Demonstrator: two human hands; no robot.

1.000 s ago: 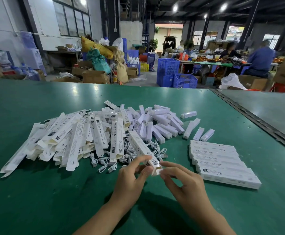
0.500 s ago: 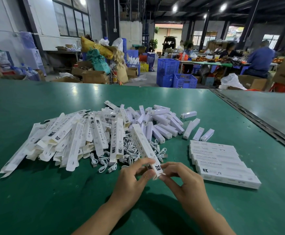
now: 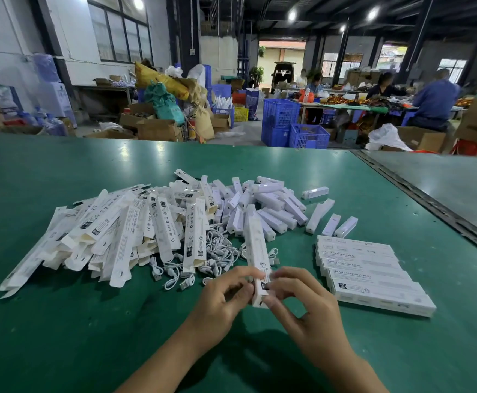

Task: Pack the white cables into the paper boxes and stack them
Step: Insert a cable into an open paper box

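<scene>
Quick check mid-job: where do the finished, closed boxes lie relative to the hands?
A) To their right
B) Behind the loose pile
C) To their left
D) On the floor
A: the closed boxes lie in an overlapping row on the green table, right of the right hand, which with the left hand holds a long box.

Paper box (image 3: 255,245) swings round
It now points straight away, left hand (image 3: 223,296) and right hand (image 3: 302,304) bunching closer round its near end.
</scene>
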